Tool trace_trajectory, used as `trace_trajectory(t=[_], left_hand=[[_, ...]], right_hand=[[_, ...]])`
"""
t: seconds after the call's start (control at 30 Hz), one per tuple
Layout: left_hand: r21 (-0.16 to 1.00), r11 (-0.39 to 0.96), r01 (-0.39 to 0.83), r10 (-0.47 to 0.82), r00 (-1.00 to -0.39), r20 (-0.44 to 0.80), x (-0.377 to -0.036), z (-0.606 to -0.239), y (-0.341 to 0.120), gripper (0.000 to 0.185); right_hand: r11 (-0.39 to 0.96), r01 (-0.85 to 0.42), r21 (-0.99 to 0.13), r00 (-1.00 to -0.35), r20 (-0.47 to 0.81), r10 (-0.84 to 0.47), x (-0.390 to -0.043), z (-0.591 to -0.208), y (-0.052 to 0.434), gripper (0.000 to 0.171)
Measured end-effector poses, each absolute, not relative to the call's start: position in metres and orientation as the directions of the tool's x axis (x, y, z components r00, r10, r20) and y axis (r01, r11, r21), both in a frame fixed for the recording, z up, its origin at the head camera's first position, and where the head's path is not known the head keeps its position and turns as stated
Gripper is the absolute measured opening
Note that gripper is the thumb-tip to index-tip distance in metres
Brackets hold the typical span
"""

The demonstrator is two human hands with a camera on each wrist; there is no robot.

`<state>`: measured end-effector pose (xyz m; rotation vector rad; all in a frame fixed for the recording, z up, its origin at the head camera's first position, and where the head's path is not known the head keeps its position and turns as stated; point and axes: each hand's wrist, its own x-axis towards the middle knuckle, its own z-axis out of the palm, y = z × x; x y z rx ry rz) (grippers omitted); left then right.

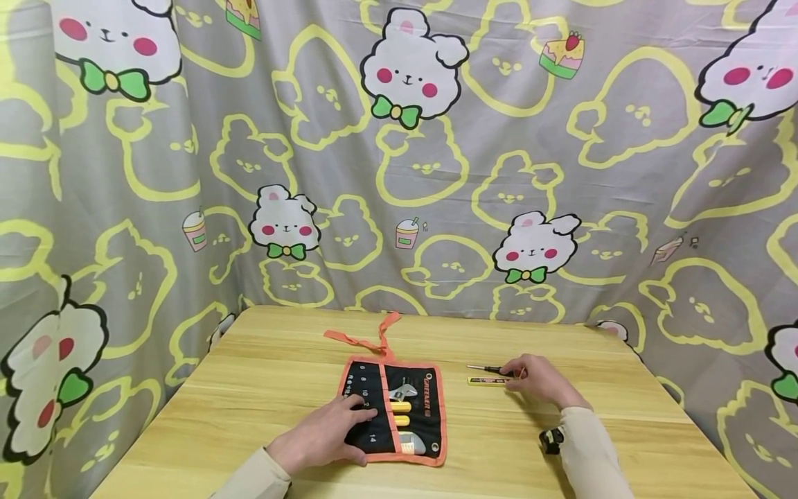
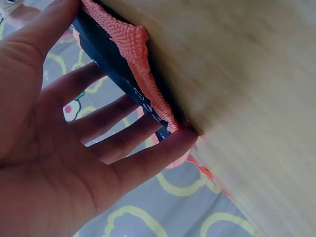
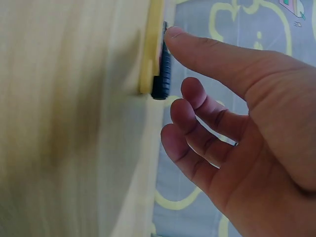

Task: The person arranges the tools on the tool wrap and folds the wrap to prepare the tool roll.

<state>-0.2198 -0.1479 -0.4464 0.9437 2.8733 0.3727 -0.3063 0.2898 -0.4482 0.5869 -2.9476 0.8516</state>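
Observation:
My left hand rests on the left part of a black tool pouch with orange edging, its fingers fairly straight. In the left wrist view, the thumb and little finger touch the pouch's edge. An adjustable wrench, two yellow handles and a grey-and-yellow tool show in its slots. To the right, my right hand is at the handle end of a small screwdriver. Its thumb is against the black handle; the index finger is hidden. A yellow printed strip lies alongside.
Orange tie straps stretch from the pouch's far edge across the wooden table. A cartoon-patterned curtain hangs behind the table and on both sides. A black device is on the right wrist.

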Motion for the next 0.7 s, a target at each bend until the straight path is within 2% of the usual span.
trace_trajectory(t=[0.47, 0.7], left_hand=[[0.265, 0.776, 0.573, 0.596, -0.803, -0.01, -0.2213, -0.4476, -0.1481, 0.074], [0.256, 0.776, 0.576, 0.597, -0.802, -0.008, -0.2204, -0.4468, -0.1481, 0.074]], right_hand=[[0.779, -0.387, -0.493, -0.916, 0.108, -0.386, -0.3081, -0.4583, 0.2888, 0.014], [0.756, -0.416, -0.506, -0.899, 0.102, -0.427, -0.3071, -0.4554, 0.2887, 0.015]])
